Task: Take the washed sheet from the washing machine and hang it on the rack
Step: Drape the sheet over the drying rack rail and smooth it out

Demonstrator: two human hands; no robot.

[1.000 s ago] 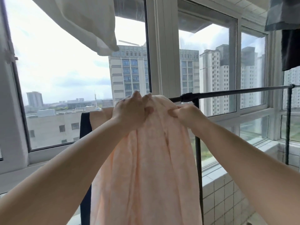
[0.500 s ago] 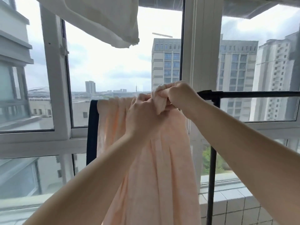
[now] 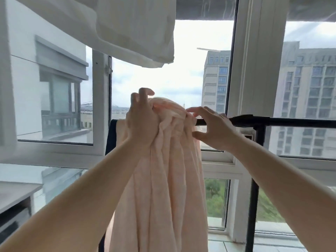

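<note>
1. Sheet [image 3: 163,179], peach and bunched, hangs over the black rack bar [image 3: 291,122] in the head view; its gathered top sits between the two hands and its long axis runs straight down from the grip, out of the bottom of the frame.
2. Left hand [image 3: 140,124] presses against the left side of the gathered top, palm on the cloth. Its fingertips lift free above the bunch, so the fingers look loosely spread; whether the thumb pinches a fold behind, I cannot tell.
3. Right hand [image 3: 212,128] lies just right of the bunch, fingers extended and spread, thumb below and fingertips touching the cloth's edge where the bar emerges. It appears to pinch nothing.
4. Holding both sides of the crown likely steadies the bunched cloth on the bar so it can be drawn wider rightward along the free rail.
5. Left of the grip, a dark cloth [image 3: 111,139] hangs on the same bar, touching the sheet's left edge. Above the grip hangs a white cloth [image 3: 127,30], well apart.
</note>
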